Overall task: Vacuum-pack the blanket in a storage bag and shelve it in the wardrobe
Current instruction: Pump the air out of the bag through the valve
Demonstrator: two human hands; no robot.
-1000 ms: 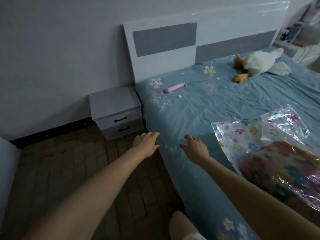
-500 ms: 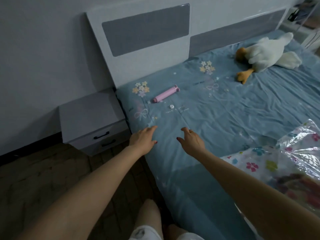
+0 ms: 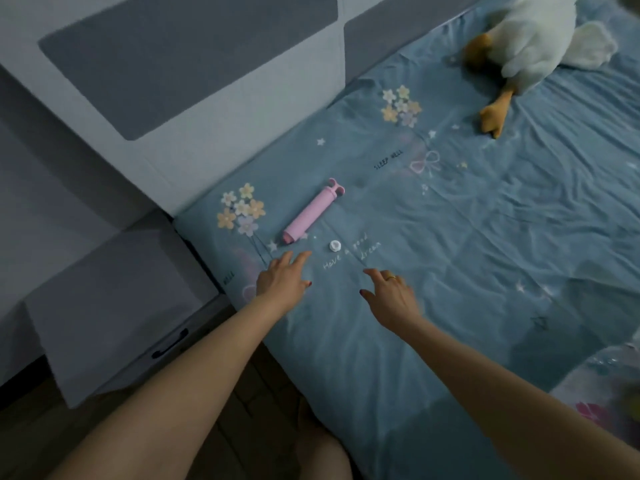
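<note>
A pink hand pump (image 3: 310,212) lies on the blue bed sheet (image 3: 485,244) near the headboard, with a small white valve cap (image 3: 334,245) just right of its lower end. My left hand (image 3: 282,280) hovers with fingers spread just below the pump, holding nothing. My right hand (image 3: 391,297), wearing a ring, reaches out with relaxed fingers below and right of the cap. Only a corner of the clear flowered storage bag (image 3: 602,386) shows at the right edge; the blanket inside is out of sight.
A white plush duck (image 3: 526,46) lies at the top right of the bed. The white and grey headboard (image 3: 194,81) stands behind. A grey bedside cabinet (image 3: 114,306) with drawers sits left of the bed, above dark wooden floor (image 3: 41,438).
Both hands have travelled up the bed toward the pump and cap. The view has followed them, so the storage bag has slid almost out of frame at the right.
</note>
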